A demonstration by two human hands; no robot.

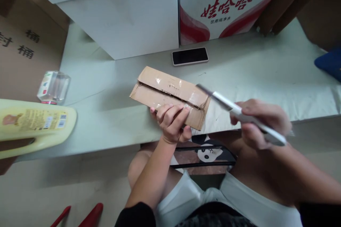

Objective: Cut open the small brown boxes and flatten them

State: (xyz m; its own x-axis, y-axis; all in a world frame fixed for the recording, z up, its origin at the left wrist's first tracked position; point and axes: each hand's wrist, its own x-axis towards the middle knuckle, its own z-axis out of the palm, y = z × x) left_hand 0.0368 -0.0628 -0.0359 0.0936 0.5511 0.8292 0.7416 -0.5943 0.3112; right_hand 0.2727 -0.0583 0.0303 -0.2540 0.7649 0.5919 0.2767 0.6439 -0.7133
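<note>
A small brown cardboard box (165,90) is tilted above the front edge of the pale green tabletop. Its flaps meet at a dark, slightly parted seam, with shiny bits of tape on both sides. My left hand (173,120) is closed around the box's near edge, fingers lying over the lower flap. In my right hand (258,122) is a white-handled utility knife (226,104), its grey blade end pointing up and left. The knife's tip lies by the box's right upper corner; whether it touches the cardboard I cannot tell.
Behind the box lies a smartphone (190,56) in front of a white carton (138,25) and a red-and-white water carton (218,10). At left are a clear plastic bottle (57,87), a large yellow jug (39,122) and a brown carton (26,39). A blue object (330,64) sits far right.
</note>
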